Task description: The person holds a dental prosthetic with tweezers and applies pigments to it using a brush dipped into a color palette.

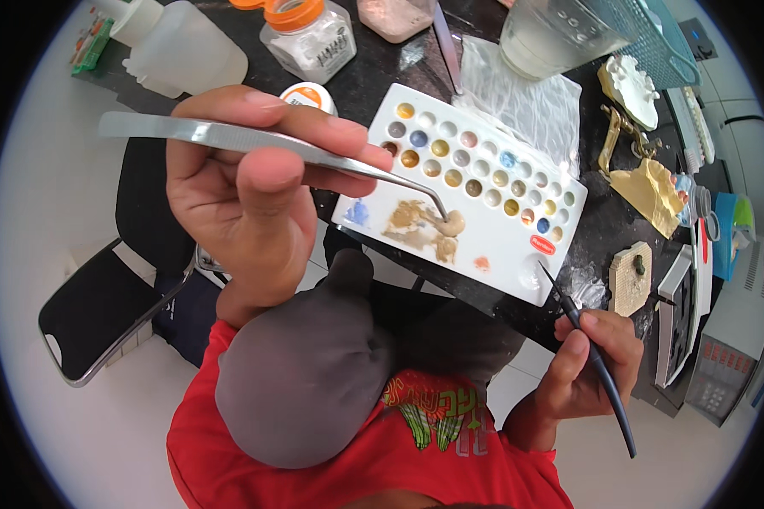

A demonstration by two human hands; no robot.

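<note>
My left hand (246,204) is closed on steel tweezers (229,136) with a bent tip, held above a white palette (492,284). A small rounded beige piece (452,224) sits at the tweezer tip, among tan smears on the palette; whether the tips grip it I cannot tell. Several small round wells of coloured paste fill the palette's far part; blue and pink dabs mark its near part. In my right hand (590,373) is a fine dark-handled brush (601,365). Its pointed tip is at the palette's near right corner, by a wet-looking patch.
Along the far side stand a squeeze bottle (187,51), an orange-lidded jar (310,42), a glass beaker (552,38) and a blue basket (654,42). White tissue (518,93) lies behind the palette. At right are plaster models (649,191) and a honeycomb tray (628,293).
</note>
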